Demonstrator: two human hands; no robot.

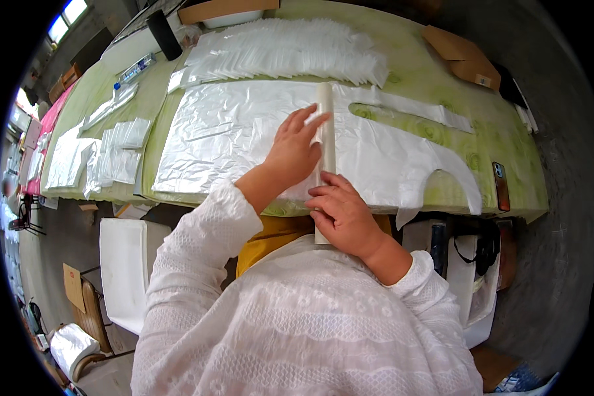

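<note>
A thin white plastic sheet [237, 125] lies spread over the table, with strap-like cut-outs at its right end like a disposable apron. Across its middle runs a long pale flat strip [326, 99], which sticks out past the near table edge. My left hand [295, 145] is at the strip's left side, its fingers stretched and apart, the tips at or near the strip. Nearer to me, my right hand [345, 214] lies over the strip's lower part with its fingers extended to the left. Neither hand visibly grips anything.
Behind the sheet lies a long row of overlapping folded clear plastic pieces [290, 53]. Smaller folded pieces [122, 148] rest at the left. A black cylinder [164, 36], a water bottle [136, 66], a cardboard piece [462, 56] and a phone [501, 186] are also on the table.
</note>
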